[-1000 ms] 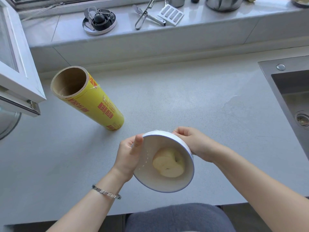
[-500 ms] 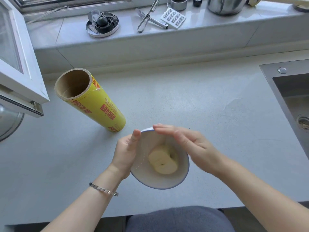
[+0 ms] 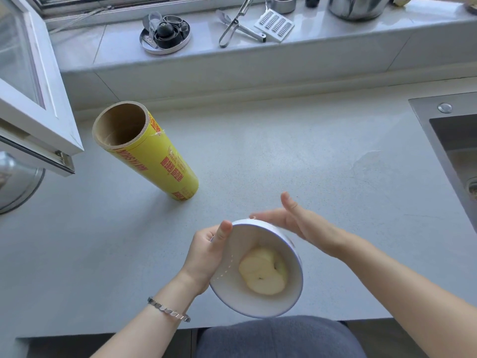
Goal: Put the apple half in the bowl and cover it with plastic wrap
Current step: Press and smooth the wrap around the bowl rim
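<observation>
Your left hand [image 3: 206, 257] grasps the white bowl [image 3: 258, 301] at its left rim, thumb pressed over the edge, holding it tilted above the near edge of the counter [image 3: 296, 161]. The apple half [image 3: 263, 273] lies cut face up inside the bowl. Your right hand [image 3: 296, 223] is flat, fingers extended and released, against the bowl's far rim. Whether film covers the bowl cannot be told. Beyond the bowl, to its left, stands the yellow plastic wrap roll [image 3: 154, 156]; its red lettering is unreadable.
</observation>
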Motion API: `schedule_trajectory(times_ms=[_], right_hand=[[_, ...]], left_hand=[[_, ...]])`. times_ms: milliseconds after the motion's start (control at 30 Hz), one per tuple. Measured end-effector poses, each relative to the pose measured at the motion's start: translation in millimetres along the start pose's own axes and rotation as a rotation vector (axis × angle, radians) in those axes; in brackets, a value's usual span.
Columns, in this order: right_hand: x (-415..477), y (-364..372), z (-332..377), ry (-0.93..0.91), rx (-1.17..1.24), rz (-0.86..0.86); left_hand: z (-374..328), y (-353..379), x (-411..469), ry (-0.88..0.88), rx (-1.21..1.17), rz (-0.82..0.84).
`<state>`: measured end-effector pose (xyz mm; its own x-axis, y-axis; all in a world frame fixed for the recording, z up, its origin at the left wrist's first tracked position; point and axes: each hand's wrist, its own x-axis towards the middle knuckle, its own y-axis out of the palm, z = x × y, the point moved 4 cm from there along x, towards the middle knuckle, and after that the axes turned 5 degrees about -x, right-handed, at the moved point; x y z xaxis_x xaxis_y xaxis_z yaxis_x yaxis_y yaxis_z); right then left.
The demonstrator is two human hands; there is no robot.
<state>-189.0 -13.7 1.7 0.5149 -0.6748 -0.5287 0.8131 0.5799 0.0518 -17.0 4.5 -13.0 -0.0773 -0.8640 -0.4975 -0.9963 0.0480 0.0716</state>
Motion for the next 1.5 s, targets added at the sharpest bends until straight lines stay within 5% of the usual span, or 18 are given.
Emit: schedule_trajectory(times_ms=[433, 567, 700, 833, 1100, 1500], right_hand=[[-11.7, 2.5, -11.1, -0.063, 0.083, -0.072], [-8.0, -4.2, -8.8, -0.079, 0.124, -0.174], [-6.8, -4.1, -8.8, -0.029, 0.033, -0.168], [-6.5, -0.1, -4.1, -0.015, 0.049, -0.127], [-10.5, -16.4, -8.8, 0.195, 0.143, -0.297], [-0.6, -36.2, 16.2, 0.313, -0.074, -0.105]], left_hand=[[-9.8, 1.7, 1.3, -0.048, -0.115, -0.148], [-6.4, 5.2, 3.7, -0.092, -0.087, -0.084], [-29.5, 4.1, 16.9, 0.134, 0.224, 0.025], [-28.5, 16.6, 24.1, 0.012, 0.265, 0.221], [-6.6, 14.1, 11.7, -0.097, 0.062, -0.009], [-20.4, 17.2, 5.1, 0.050, 0.018, -0.015]])
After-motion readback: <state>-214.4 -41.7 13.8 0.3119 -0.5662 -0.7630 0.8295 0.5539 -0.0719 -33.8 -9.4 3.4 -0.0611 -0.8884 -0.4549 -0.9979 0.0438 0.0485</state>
